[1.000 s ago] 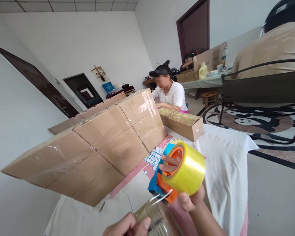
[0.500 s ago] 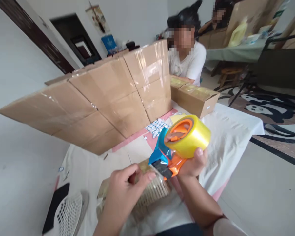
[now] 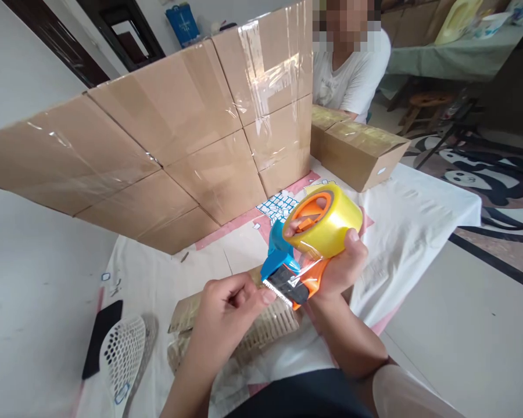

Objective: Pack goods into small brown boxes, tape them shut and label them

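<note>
Far left: black flat item [image 3: 102, 339] lies along the left edge of the table [image 3: 436, 200], white perforated paddle [image 3: 124, 351] just beside it, handle toward the near left corner. Small blue-outlined sticker [image 3: 106, 277] sits farther up that same edge.

Cardboard box stack [image 3: 169, 122] stands on the far left part of the table, reaching out past the far left corner. Clear tape across its faces, glare on it.

Taped package [image 3: 268, 334], brown, lies near the middle of the near edge, partly under the left arm. Ribbed look on its near side.

Left hand [image 3: 229, 307] is above that package, fingers curled, thumb tip at the left end of the dispenser's toothed cutter. Can't tell whether it pinches a tape end.

Tape dispenser [image 3: 287, 284], blue and orange with black front plate, is held above the package, tilted, cutter toward the left hand. Yellow tape roll [image 3: 337, 226] is mounted on it. Behind it, white sticker pieces [image 3: 279, 206] on the table, by the stack's foot.

Right hand [image 3: 342, 270] grips the dispenser: thumb on the roll's near side, fingers wrapped behind, showing through the orange hub.

Right: two taped boxes [image 3: 361, 148] in line near the far right corner; co-worker in white shirt [image 3: 353, 78] behind them. Wooden stool [image 3: 427, 103] on the floor beyond.
</note>
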Action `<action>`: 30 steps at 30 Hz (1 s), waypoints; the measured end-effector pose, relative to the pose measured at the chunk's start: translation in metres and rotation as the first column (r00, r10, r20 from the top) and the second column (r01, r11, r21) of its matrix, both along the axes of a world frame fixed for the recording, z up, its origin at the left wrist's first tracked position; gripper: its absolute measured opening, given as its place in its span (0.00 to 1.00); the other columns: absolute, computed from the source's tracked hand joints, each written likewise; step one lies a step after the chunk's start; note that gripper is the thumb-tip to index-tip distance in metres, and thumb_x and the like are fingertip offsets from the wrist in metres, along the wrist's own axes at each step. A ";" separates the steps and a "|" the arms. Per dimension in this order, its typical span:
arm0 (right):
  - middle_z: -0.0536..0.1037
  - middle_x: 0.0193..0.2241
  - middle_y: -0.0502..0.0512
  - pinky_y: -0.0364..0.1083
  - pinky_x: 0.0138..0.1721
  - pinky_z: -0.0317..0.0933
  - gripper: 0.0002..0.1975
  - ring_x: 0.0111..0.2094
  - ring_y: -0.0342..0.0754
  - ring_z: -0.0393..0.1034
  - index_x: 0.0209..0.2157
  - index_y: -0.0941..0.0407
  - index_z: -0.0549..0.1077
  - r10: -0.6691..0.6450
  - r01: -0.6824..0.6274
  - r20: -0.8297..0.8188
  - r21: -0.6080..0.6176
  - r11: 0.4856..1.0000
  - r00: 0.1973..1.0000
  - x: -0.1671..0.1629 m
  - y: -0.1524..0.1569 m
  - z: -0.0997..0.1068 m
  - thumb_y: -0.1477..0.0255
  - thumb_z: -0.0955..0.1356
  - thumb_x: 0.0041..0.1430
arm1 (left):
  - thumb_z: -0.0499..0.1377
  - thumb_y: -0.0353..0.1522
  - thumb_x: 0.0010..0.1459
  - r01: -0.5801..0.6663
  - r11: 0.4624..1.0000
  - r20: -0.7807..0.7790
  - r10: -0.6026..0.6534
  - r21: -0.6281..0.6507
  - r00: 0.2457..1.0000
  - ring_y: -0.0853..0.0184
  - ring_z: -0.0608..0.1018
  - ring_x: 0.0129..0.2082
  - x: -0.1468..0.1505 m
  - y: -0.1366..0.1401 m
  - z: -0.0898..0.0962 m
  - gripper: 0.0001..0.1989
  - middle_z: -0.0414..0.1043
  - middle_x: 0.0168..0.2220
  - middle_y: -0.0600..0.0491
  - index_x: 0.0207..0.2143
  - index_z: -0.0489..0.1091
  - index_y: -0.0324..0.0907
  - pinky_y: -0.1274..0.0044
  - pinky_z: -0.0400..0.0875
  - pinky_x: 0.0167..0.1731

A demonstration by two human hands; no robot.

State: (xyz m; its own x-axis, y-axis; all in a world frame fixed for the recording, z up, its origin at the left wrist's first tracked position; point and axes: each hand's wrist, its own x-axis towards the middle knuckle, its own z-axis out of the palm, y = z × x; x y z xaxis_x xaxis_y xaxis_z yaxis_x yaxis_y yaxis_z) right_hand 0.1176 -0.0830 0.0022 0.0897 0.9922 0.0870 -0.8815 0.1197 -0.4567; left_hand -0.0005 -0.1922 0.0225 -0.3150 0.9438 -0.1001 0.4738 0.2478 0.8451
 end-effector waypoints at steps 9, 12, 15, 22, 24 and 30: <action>0.78 0.28 0.53 0.58 0.36 0.74 0.17 0.33 0.57 0.78 0.38 0.53 0.73 0.021 -0.017 0.096 -0.039 0.999 0.995 0.000 0.003 0.002 0.54 0.67 0.54 | 0.64 0.45 0.54 -0.034 0.996 -0.027 0.036 0.079 0.999 0.75 0.54 0.19 0.004 0.001 -0.006 0.23 0.49 0.16 0.62 0.16 0.60 0.42 0.80 0.49 0.20; 0.78 0.28 0.54 0.57 0.35 0.74 0.18 0.33 0.57 0.78 0.37 0.53 0.73 0.016 -0.009 0.127 -0.056 0.998 0.992 -0.001 0.004 0.002 0.53 0.66 0.54 | 0.66 0.44 0.50 -0.033 0.996 -0.031 0.035 0.080 0.999 0.76 0.53 0.18 0.005 0.001 -0.006 0.22 0.48 0.15 0.63 0.17 0.60 0.42 0.80 0.48 0.19; 0.78 0.28 0.53 0.56 0.35 0.74 0.17 0.34 0.57 0.78 0.37 0.52 0.73 0.003 0.005 0.133 -0.058 0.998 0.991 -0.002 0.005 0.001 0.54 0.66 0.54 | 0.67 0.43 0.48 -0.031 0.998 -0.025 0.032 0.054 0.999 0.76 0.53 0.18 0.005 0.001 -0.006 0.22 0.50 0.15 0.62 0.17 0.60 0.42 0.81 0.48 0.19; 0.78 0.28 0.54 0.57 0.36 0.74 0.17 0.35 0.58 0.78 0.37 0.53 0.72 0.035 -0.030 0.089 -0.053 0.998 0.995 -0.004 0.002 0.003 0.54 0.67 0.54 | 0.68 0.41 0.48 -0.061 0.996 -0.060 0.064 0.059 0.996 0.76 0.54 0.19 0.005 0.002 -0.006 0.23 0.51 0.16 0.62 0.17 0.57 0.42 0.81 0.49 0.19; 0.78 0.29 0.55 0.57 0.36 0.74 0.19 0.36 0.58 0.79 0.38 0.54 0.73 0.037 -0.032 0.094 -0.059 0.998 0.995 -0.004 0.002 0.003 0.54 0.66 0.55 | 0.68 0.41 0.48 -0.075 0.994 -0.088 0.083 0.081 0.993 0.76 0.52 0.19 0.005 0.001 -0.006 0.23 0.49 0.16 0.62 0.17 0.57 0.42 0.81 0.49 0.19; 0.78 0.29 0.54 0.57 0.35 0.75 0.18 0.36 0.58 0.79 0.36 0.51 0.73 0.021 -0.010 0.146 -0.077 0.997 0.989 -0.004 0.003 0.000 0.53 0.65 0.55 | 0.68 0.42 0.46 -0.057 0.993 -0.114 0.069 0.101 0.991 0.75 0.51 0.19 0.005 -0.001 -0.009 0.21 0.46 0.16 0.63 0.19 0.59 0.43 0.81 0.47 0.19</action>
State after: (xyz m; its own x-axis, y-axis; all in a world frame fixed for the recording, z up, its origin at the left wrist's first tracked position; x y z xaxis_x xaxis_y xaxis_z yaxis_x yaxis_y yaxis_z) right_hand 0.1138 -0.0804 0.0019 0.0658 0.9976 0.0224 -0.8057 0.0663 -0.5887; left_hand 0.0047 -0.1937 0.0136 -0.3781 0.9252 0.0320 0.5567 0.1997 0.8063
